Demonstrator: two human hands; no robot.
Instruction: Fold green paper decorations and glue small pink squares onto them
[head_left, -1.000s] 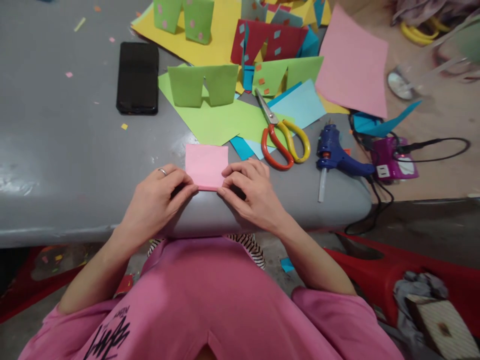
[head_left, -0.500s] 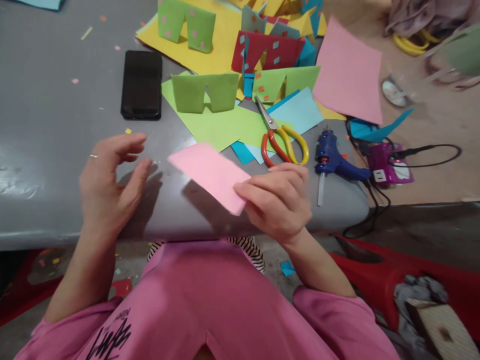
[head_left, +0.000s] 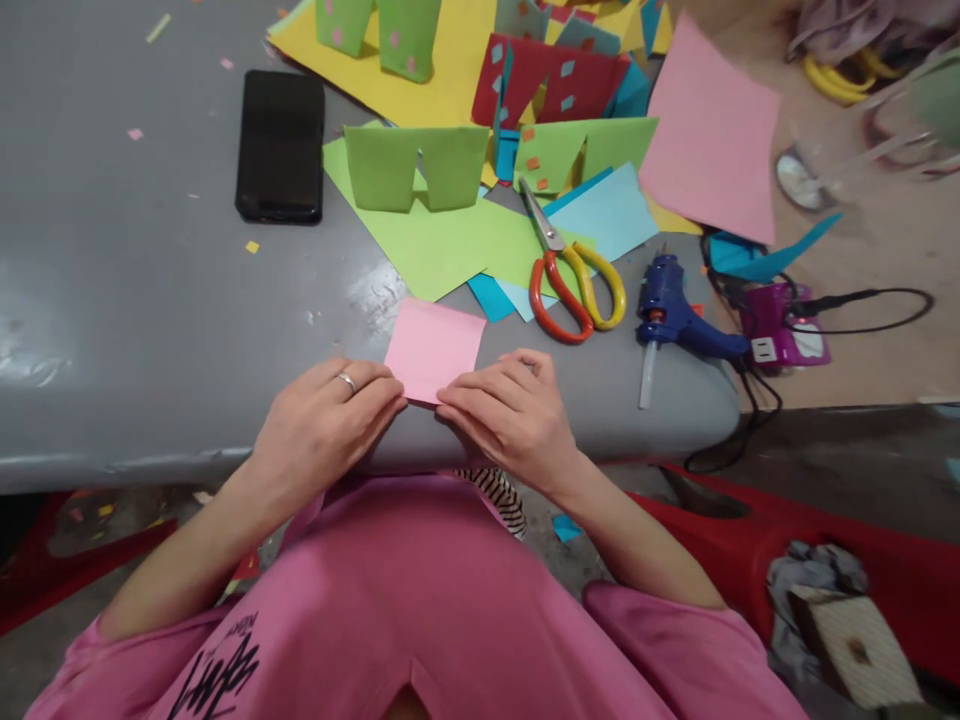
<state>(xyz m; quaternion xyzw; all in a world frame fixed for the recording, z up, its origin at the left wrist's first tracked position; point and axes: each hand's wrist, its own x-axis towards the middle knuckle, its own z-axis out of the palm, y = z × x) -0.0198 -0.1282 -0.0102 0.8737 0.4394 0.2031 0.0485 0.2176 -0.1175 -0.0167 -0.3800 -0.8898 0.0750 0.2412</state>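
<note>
A small pink sheet of paper (head_left: 435, 348) lies near the front edge of the grey table, its near edge held at both corners. My left hand (head_left: 330, 410) pinches the left corner between thumb and fingers; a ring is on one finger. My right hand (head_left: 514, 410) has its fingers closed on the right near corner. Just beyond the paper lie scissors (head_left: 574, 275) with one red and one yellow handle. Behind them stand folded green paper trousers (head_left: 416, 170) on a flat green sheet (head_left: 442, 250).
A black phone (head_left: 281, 145) lies at the left. To the right are a blue glue gun (head_left: 667, 310), a purple power socket (head_left: 784, 330) with cables, and a larger pink sheet (head_left: 709, 135). Red paper trousers (head_left: 547, 85) and yellow sheets are at the back. Paper scraps dot the table.
The pink paper has come down from a tilted hold in my right hand to the table edge and turned. My left hand has moved right and taken its left corner.
</note>
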